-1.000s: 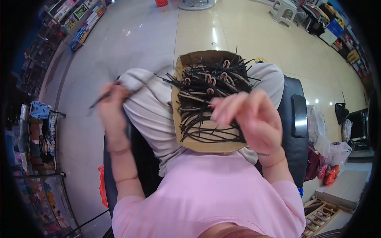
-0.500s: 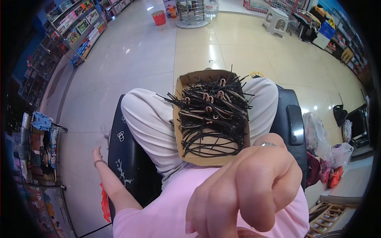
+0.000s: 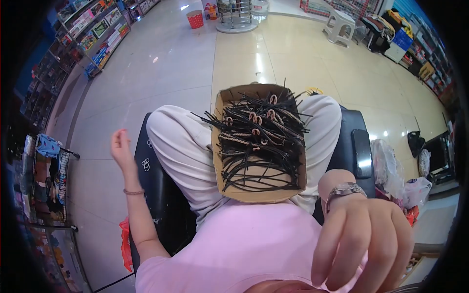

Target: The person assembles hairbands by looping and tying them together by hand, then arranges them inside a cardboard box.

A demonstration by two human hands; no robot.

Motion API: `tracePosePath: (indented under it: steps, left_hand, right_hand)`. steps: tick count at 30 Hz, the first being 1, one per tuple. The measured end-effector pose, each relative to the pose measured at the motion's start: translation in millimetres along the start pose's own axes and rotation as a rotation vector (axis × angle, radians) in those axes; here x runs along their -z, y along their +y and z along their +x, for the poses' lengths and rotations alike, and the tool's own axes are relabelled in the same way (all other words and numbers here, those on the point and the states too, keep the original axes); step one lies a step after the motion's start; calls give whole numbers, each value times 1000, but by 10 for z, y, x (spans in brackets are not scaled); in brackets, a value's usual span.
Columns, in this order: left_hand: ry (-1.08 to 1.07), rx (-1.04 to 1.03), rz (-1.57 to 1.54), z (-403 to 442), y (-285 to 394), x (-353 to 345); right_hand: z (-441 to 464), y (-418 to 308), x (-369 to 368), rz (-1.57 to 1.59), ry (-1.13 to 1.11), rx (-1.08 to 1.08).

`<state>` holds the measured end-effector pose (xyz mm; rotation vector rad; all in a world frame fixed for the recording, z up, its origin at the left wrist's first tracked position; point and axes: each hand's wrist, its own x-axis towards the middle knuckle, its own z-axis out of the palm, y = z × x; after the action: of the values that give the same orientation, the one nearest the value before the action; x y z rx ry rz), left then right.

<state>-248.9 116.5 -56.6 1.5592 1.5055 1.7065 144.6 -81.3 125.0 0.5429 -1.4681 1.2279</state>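
A shallow cardboard box (image 3: 299, 171) rests between my crossed legs. Inside it lies a tangle of black cords (image 3: 261, 171), with braided tan-and-black cord pieces (image 3: 239, 138) and small pinkish-brown oval pieces (image 3: 270, 115) among them. Out to the left, my left hand (image 3: 120, 145) is raised beside the black seat; its fingers are loosely bent and no object shows in them. My right hand (image 3: 369, 239), with a metal watch or bracelet (image 3: 346, 189) at the wrist, hangs close to the camera at lower right. Its fingers droop somewhat apart, with nothing seen in them; its thumb is hidden.
White rubber-band-like loops (image 3: 145, 164) lie on the black seat (image 3: 163, 215), left of my leg. A dark glossy slab (image 3: 362, 154) sits on its right side. Plastic bags (image 3: 388, 166) stand at right, a clothing rack (image 3: 61, 180) at left, a white stool (image 3: 339, 28) farther off.
My left hand has risen from beside the seat, and a dark blur near it is gone. My right hand has moved right, its fingers loosening from a tighter curl. The box has stayed put.
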Motion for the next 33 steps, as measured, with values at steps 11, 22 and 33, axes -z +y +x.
tracePosePath:
  steps: [11, 22, 33]
  left_hand:
    - [-484, 66, -12, -1526, 466, -740]
    - [-589, 80, 19, -1670, 421, -613]
    - [-496, -161, -81, -1284, 191, -543]
  right_hand:
    - [-278, -410, 140, -592, 62, -48]
    - [-2176, -549, 488, -1755, 201, -948]
    - [-2808, -1110, -332, -1765, -136, -1663]
